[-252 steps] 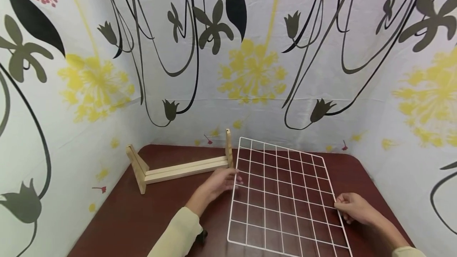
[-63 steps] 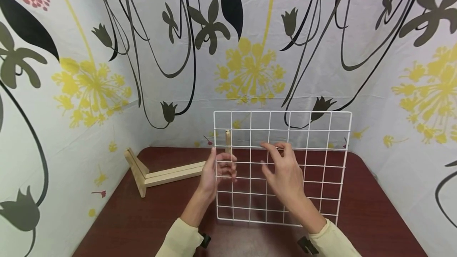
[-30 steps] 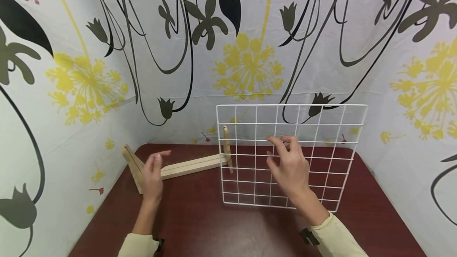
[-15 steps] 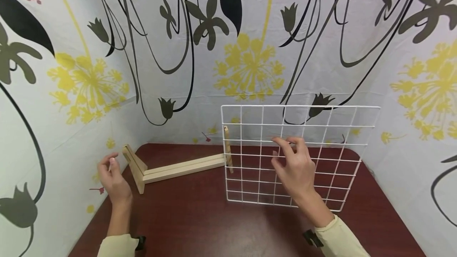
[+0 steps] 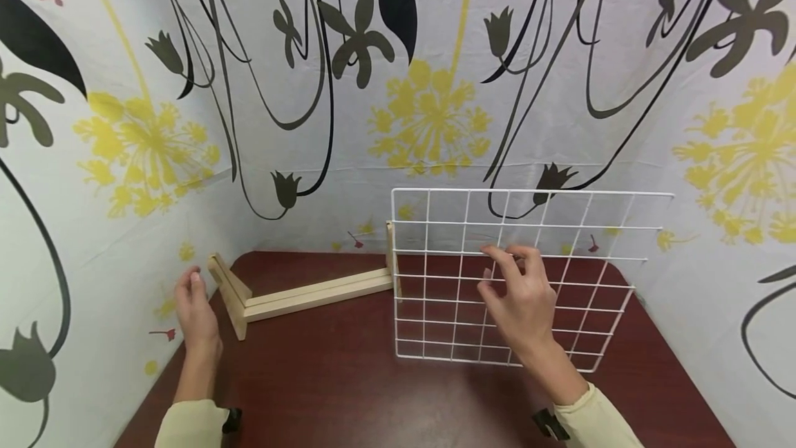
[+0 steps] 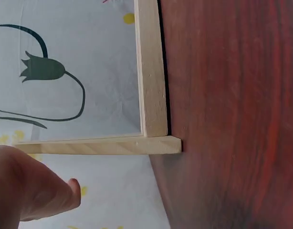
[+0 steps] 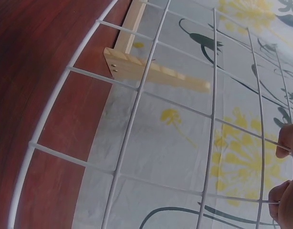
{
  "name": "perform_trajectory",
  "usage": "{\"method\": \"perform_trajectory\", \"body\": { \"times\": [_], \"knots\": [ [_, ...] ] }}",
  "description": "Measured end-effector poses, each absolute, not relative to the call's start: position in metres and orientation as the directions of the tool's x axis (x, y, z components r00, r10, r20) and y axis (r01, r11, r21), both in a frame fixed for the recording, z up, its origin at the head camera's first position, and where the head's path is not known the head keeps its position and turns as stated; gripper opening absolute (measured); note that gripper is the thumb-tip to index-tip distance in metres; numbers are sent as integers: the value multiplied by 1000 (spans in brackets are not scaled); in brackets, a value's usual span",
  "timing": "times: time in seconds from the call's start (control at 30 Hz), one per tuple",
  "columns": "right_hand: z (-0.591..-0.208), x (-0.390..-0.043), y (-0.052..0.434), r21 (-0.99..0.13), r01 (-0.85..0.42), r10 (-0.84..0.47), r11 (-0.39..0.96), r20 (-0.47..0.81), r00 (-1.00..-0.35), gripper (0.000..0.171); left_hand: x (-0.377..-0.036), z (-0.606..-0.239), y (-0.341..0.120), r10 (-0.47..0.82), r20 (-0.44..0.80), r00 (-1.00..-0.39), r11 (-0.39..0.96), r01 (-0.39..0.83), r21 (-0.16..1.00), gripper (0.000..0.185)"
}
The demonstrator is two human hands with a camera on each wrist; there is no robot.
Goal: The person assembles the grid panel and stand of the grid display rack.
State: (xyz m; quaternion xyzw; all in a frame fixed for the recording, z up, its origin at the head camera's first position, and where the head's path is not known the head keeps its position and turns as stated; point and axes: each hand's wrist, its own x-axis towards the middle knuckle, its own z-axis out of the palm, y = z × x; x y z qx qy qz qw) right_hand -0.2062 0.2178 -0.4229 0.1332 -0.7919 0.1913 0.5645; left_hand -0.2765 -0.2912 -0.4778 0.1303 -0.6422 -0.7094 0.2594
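My right hand (image 5: 522,296) grips a white wire grid panel (image 5: 429,299) near its middle, its fingertips hooked at the wires. The panel stands steeply over the table, its lower edge near the tabletop. In the right wrist view the fingers (image 7: 285,193) meet the wires at the right edge. To the left lies a pale wooden stand (image 5: 317,294), a grooved bar between two upright end pieces. My left hand (image 5: 197,313) is raised beside the left end piece (image 5: 230,296), holding nothing. The left wrist view shows the thumb (image 6: 56,193) beside that upright (image 6: 103,146).
A dark red table (image 5: 323,379) carries everything. A white cloth with printed flowers (image 5: 398,123) hangs around its back and sides. The stand's right end piece (image 7: 156,74) is seen behind the grid's wires in the right wrist view.
The grid panel went from lying low to standing up, then shifted right. My left hand let go of its left edge and moved left to the stand's left end.
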Motion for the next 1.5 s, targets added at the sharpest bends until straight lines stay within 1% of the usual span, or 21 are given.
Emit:
{"method": "perform_trajectory", "body": {
  "times": [0.1,0.17,0.37,0.47,0.53,0.7,0.77,1.0,1.2,1.4,1.5],
  "knots": [
    [-423,-206,217,-158,-420,10,894,943,-333,49,-283,-476,-298,-464,71,-883,-141,152,978,60],
    [-423,-206,217,-161,-417,12,895,941,-337,48,-288,-475,-301,-419,23,-908,-206,120,971,62],
    [-424,-206,216,-170,-414,16,894,937,-350,44,-299,-475,-299,-307,-97,-947,-329,10,944,67],
    [-425,-206,215,-172,-417,14,892,935,-355,45,-302,-475,-295,-263,-130,-956,-388,-19,921,67],
    [-427,-207,215,-174,-421,14,890,934,-356,47,-304,-476,-292,-256,-128,-958,-415,-10,910,66],
    [-428,-208,214,-172,-425,13,889,936,-353,50,-313,-481,-286,-301,-52,-952,-448,93,889,63],
    [-429,-209,213,-167,-425,9,890,937,-349,51,-316,-483,-284,-323,-38,-946,-438,114,892,62],
    [-432,-210,211,-168,-420,13,892,938,-347,48,-326,-483,-277,-359,-69,-931,-373,75,925,59],
    [-432,-208,211,-174,-431,14,886,936,-350,46,-325,-475,-262,-361,-17,-932,-316,105,943,58],
    [-433,-209,212,-161,-432,11,887,944,-329,45,-338,-488,-254,-361,34,-932,-230,124,965,56],
    [-433,-210,212,-156,-435,12,887,949,-316,44,-346,-495,-249,-350,35,-936,-222,119,968,55]
  ]
}}
